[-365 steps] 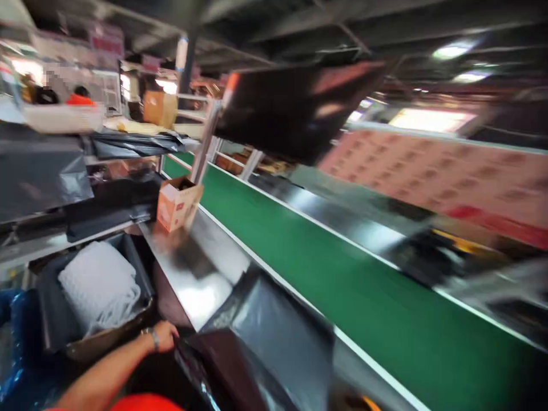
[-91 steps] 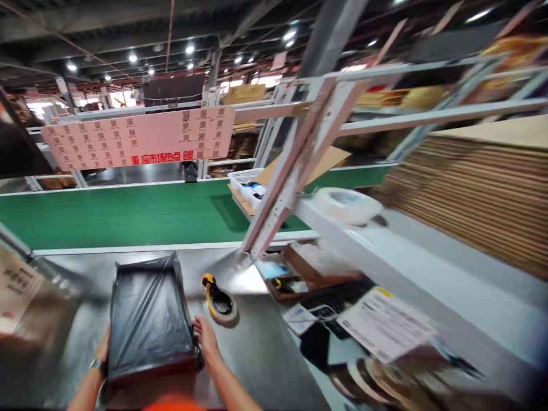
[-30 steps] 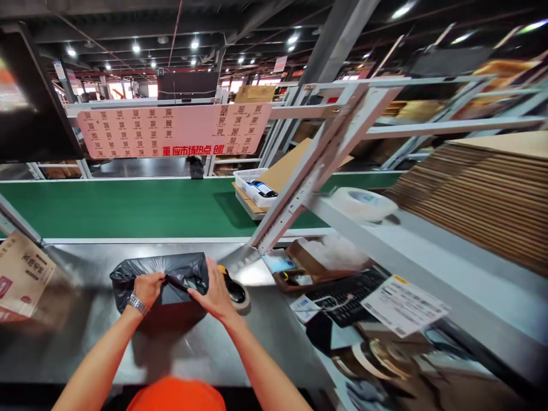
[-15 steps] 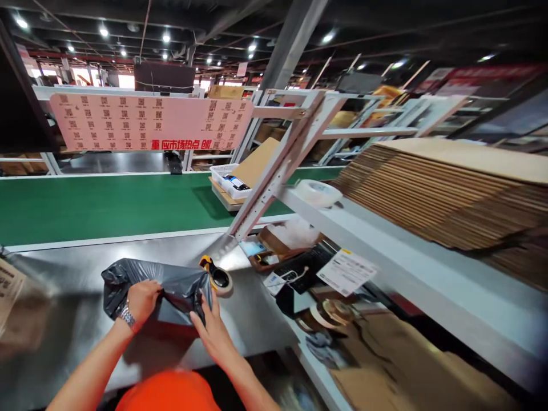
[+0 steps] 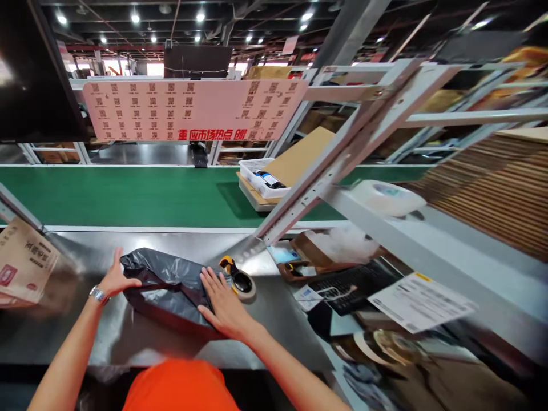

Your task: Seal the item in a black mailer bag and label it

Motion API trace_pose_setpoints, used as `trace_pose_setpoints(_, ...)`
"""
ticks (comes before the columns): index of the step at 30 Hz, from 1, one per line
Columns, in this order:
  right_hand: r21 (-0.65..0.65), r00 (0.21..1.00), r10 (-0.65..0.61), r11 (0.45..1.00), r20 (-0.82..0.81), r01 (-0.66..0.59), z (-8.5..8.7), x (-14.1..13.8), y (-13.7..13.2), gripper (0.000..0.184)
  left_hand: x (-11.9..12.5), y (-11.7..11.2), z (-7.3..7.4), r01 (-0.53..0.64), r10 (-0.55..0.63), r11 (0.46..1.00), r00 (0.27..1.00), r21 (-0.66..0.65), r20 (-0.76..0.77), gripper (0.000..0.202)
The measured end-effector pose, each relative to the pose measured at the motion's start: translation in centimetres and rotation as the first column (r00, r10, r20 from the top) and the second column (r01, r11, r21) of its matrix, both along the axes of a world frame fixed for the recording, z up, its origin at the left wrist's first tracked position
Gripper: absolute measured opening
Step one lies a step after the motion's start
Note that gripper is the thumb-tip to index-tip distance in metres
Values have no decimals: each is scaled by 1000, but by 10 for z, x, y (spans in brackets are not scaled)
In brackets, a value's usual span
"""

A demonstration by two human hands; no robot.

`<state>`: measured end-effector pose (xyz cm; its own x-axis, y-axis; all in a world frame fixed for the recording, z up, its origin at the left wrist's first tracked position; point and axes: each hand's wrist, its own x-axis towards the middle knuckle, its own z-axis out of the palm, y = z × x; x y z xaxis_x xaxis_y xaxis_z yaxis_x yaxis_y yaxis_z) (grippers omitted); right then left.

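Note:
A parcel wrapped in a dark grey plastic mailer bag point(image 5: 165, 282) lies on the steel worktable point(image 5: 141, 348) in front of me. My left hand point(image 5: 115, 275) rests against its left end, fingers spread. My right hand point(image 5: 222, 302) lies flat on its right end, fingers stretched out. Neither hand grips anything. A tape dispenser point(image 5: 240, 281) with a yellow handle sits just right of the parcel, touching distance from my right fingers.
A green conveyor belt point(image 5: 128, 197) runs behind the table, carrying a white basket point(image 5: 262, 185) on cardboard. A brown carton point(image 5: 23, 265) stands at left. At right are a keyboard point(image 5: 346, 283), printed label point(image 5: 422, 301), tape roll point(image 5: 385, 197) and stacked flat cardboard point(image 5: 492, 191).
Both hands have let go of the folded bag edge and now press flat on the parcel's ends. The parcel has turned a little, and my view has swung left.

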<state>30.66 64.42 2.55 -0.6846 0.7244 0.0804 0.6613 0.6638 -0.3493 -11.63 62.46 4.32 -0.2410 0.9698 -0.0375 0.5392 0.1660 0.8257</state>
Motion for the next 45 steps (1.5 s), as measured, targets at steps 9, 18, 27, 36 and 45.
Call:
trace_pose_setpoints(9, -77, 983, 168, 982, -74, -173, 7, -2, 5, 67, 55, 9, 4, 451, -423, 889, 745, -78, -516, 75)
trace_pose_setpoints(18, -142, 980, 188, 971, -62, -195, 28, -15, -2, 77, 67, 2, -7, 439, -354, 896, 609, -70, -710, 68)
trace_pose_setpoints(27, -94, 909, 241, 953, -339, -288, 4, -9, 7, 78, 129, -6, 2, 347, -338, 924, 548, -160, -765, 93)
trace_pose_setpoints(36, -291, 684, -688, 724, -242, 625, -139, 88, 74, 92, 158, -16, 26, 204, -368, 930, 552, -307, -748, 88)
trace_pose_setpoints(45, -382, 794, -572, 794, -204, 474, -157, 112, 98, 85, 160, -28, 6, 262, -304, 949, 626, -174, -718, 92)
